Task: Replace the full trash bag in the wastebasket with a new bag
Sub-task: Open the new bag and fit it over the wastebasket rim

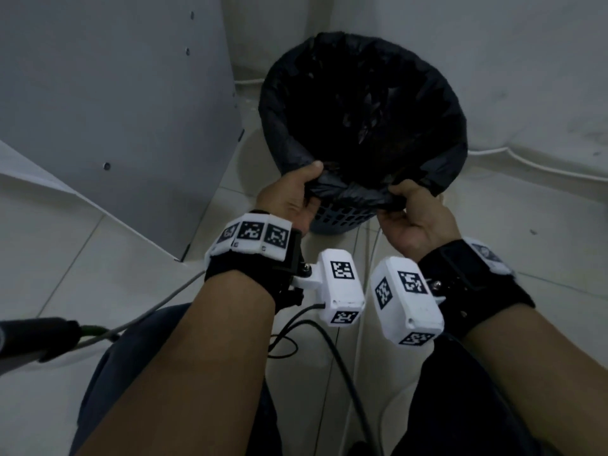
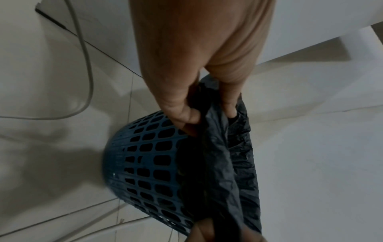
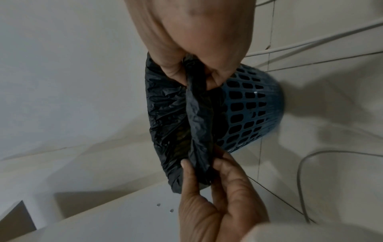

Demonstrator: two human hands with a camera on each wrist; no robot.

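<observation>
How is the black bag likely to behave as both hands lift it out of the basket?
Probably floppy: the bag bunches into creased folds where the left hand and right hand grip its near edge. Likely slippery, since the film looks thin and glossy. The slotted basket looks light, so it may lift or tip with the bag.

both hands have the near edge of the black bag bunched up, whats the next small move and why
Probably lift that bunched edge up off the near rim. The left hand and right hand both pinch the bag there, while the rest is still folded over the far rim of the basket. Freeing the near side lets them work round the rest.
</observation>
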